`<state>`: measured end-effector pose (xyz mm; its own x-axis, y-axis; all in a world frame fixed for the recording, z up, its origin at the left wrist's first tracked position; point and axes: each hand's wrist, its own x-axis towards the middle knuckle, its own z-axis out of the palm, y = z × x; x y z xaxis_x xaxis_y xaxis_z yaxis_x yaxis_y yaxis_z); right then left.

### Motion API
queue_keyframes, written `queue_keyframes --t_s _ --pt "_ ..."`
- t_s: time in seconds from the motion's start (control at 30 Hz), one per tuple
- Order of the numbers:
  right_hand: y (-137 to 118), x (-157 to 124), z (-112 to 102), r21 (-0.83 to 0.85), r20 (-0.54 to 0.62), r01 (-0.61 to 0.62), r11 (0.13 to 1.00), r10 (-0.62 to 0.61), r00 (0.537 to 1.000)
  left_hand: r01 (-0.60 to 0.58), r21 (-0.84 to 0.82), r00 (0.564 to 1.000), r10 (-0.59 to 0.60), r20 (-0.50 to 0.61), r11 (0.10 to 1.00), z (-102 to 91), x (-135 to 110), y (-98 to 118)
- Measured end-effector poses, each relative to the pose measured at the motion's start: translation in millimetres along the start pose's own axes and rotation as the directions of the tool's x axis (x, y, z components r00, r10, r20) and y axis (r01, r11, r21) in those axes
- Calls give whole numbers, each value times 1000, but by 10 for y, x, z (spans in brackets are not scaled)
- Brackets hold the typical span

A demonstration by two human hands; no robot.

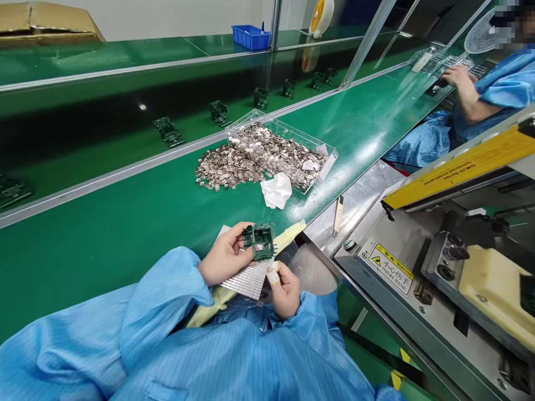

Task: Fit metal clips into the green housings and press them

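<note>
My left hand (226, 255) is closed on the edge of a small green circuit board assembly (263, 245), which has upright board pieces and pins at its right side. Just below and right of it, my right hand (286, 288) is pinched, with white wrapping on a fingertip. Whether anything sits in that pinch is too small to tell. Beneath both hands lies a silvery sheet marked in a fine grid (246, 284), partly covered by the left hand and board. Pale yellow material (291, 236) sticks out beside the sheet.
Small metal pieces (225, 167) are heaped beside and inside a clear tray (330, 167). Crumpled white tissue (276, 191) lies in front. A cutter knife (338, 216) rests near a machine (393, 267) at right. Several boards (168, 131) stand on the conveyor belt; a co-worker (480, 94) sits beyond.
</note>
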<state>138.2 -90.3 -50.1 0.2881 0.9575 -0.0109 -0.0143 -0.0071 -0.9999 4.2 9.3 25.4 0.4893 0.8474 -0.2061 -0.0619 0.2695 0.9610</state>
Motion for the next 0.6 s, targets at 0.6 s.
queue_keyframes --t_s 0.6 --pt "61 -8 -245 -275 107 -70 959 103 989 25 -72 1000 -24 15 997 -38 -22 -31"
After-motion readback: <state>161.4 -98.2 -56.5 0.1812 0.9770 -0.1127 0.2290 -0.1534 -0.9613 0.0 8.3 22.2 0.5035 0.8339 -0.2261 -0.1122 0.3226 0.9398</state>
